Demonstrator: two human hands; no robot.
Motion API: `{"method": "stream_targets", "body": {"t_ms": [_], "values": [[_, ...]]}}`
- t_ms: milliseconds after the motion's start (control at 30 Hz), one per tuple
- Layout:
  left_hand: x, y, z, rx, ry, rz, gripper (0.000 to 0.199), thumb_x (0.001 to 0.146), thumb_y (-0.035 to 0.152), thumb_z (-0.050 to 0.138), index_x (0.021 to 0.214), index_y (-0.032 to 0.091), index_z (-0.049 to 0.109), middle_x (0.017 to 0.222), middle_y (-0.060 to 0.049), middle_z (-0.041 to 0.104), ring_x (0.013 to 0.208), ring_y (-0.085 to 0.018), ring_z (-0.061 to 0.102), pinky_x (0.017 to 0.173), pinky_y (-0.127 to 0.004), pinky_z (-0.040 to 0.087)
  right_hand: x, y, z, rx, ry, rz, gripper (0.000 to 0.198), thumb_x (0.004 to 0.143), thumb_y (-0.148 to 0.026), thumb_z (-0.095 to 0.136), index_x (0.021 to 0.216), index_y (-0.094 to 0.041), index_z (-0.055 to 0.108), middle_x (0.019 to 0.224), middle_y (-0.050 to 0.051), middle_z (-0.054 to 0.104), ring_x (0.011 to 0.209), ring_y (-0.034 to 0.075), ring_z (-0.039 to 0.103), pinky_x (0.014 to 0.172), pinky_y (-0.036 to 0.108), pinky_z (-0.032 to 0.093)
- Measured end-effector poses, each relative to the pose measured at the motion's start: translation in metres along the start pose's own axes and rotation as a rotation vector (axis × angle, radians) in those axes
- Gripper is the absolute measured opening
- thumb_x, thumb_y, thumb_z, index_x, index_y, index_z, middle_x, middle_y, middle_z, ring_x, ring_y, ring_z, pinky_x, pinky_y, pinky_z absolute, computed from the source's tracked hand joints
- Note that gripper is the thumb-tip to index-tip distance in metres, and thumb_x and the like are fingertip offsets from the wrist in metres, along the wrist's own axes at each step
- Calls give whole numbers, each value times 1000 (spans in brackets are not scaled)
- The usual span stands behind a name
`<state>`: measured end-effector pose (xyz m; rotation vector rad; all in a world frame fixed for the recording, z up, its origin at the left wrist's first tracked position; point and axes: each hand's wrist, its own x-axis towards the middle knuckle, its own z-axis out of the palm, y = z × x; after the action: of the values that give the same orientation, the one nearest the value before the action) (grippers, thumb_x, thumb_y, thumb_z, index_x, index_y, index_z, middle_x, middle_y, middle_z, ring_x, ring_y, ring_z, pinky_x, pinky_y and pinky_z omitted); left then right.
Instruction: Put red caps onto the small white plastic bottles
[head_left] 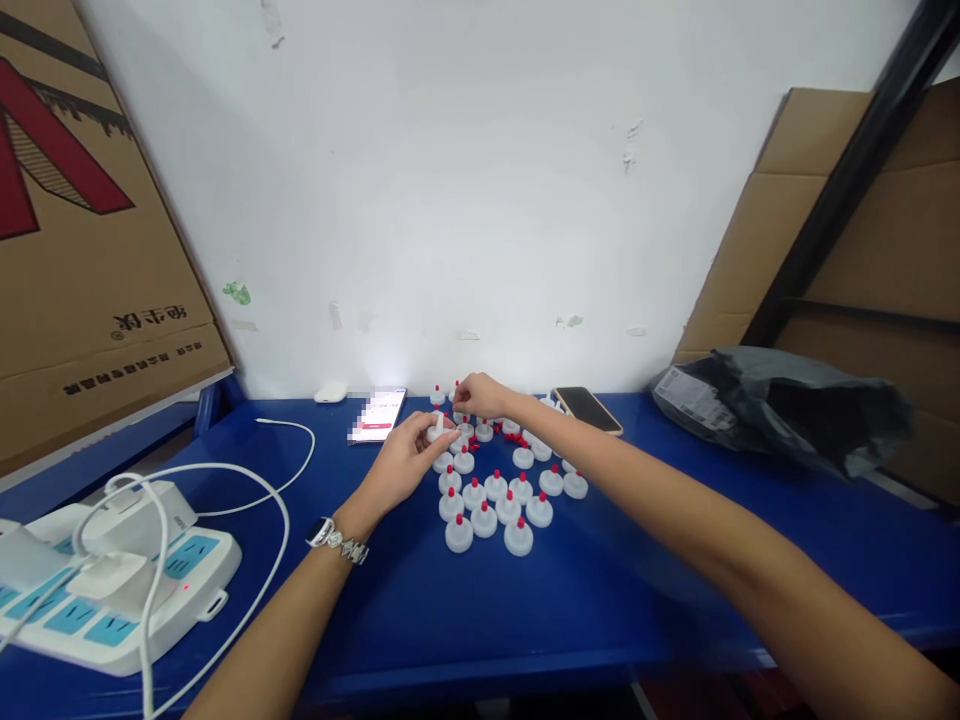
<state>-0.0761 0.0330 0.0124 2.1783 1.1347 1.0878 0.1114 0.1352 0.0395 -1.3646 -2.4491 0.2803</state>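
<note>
My left hand (pixel 407 455) is closed on a white nozzle cap (pixel 437 428), held upright with its bare spout pointing up. My right hand (pixel 480 396) is just beyond and to the right of it, thumb and fingers pinched together close to the spout. Whatever sits in that pinch is too small to make out. Around both hands stand several white nozzle caps with red tips, among them one at the front (pixel 518 538). Loose red tips (pixel 513 436) lie in a small heap behind them, partly covered by my right forearm.
A phone with a lit screen (pixel 379 416) lies left, a dark phone (pixel 587 410) right. A power strip (pixel 124 590) with white cables fills the near left. A grey plastic bag (pixel 780 405) sits at the right. Cardboard (pixel 97 230) stands at the left, against the wall.
</note>
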Motion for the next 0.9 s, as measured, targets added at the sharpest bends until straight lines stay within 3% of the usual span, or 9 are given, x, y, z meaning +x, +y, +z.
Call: {"method": "stream_targets", "body": {"t_ms": [200,300,367,533,700,800,900], "values": [[-3,11,2,-14,-15,12,35,96,48,37,93,19,57,79,-1,59,70,-16,50,63,-27,37,-15,2,-5,-3,2,25,22,82,-25,61,95,-15,74,81,4,73,73,14,62,69,22,42],[-6,10,4,-3,-41,6,31,97,46,36,96,20,53,80,0,57,69,-15,50,64,-27,39,-38,-1,-5,-32,208,30,26,86,-28,54,104,-17,70,90,6,70,81,16,61,75,26,41],[-6,9,5,6,-69,11,27,95,45,41,99,20,51,82,0,56,67,-14,50,64,-27,40,-59,-5,-3,-58,296,-11,21,85,-25,54,98,-18,68,89,5,68,83,17,59,78,27,38],[-6,10,9,36,-107,40,20,93,39,44,99,20,51,89,-3,58,75,-16,54,67,-28,43,-96,-11,5,-120,122,-137,11,82,-29,62,86,-20,67,78,2,66,85,19,57,83,33,31],[-7,12,12,69,-118,47,20,93,37,43,99,20,51,91,-4,59,81,-18,55,69,-29,44,-93,-11,13,-151,56,-148,13,86,-29,60,87,-18,68,87,7,68,92,22,57,84,35,30],[-8,10,13,113,-129,51,21,94,38,42,100,20,51,90,-4,58,81,-18,54,70,-30,44,-92,-10,11,-114,69,-131,11,86,-26,60,83,-17,66,84,7,68,92,22,57,87,36,31],[-8,10,13,139,-130,67,22,95,38,41,102,20,51,93,-4,58,83,-18,54,73,-31,43,-97,-12,6,82,191,-95,10,86,-25,59,82,-17,63,85,6,67,87,19,59,83,34,37]]}}
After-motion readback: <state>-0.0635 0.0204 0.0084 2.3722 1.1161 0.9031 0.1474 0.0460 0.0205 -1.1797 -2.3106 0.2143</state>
